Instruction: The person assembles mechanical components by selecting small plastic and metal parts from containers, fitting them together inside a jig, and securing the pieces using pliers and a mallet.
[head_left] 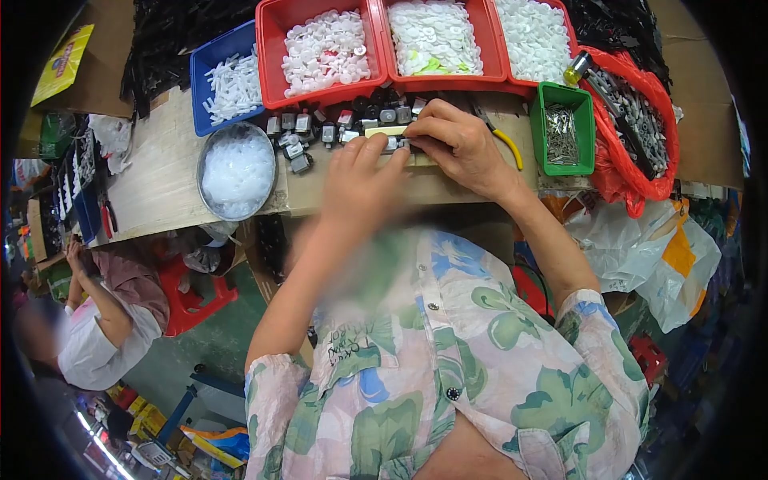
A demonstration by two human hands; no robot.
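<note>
At the middle of the bench, my left hand (364,180) is over a pale strip (386,130), its fingertips close to a small metal part; motion blurs the palm. My right hand (464,148) pinches at the strip's right end, thumb and index finger pressed together around something too small to make out. Small grey and black motor-like parts (302,122) lie in a loose group left of and behind my hands. Right of my right hand lies a tool with a yellow handle (509,149).
Behind are red bins (320,94) of white pieces and a blue bin (198,88). A metal bowl (234,172) sits left; a green bin (569,170) and a red bag (670,152) of parts stand right. Another person (112,320) sits at far left.
</note>
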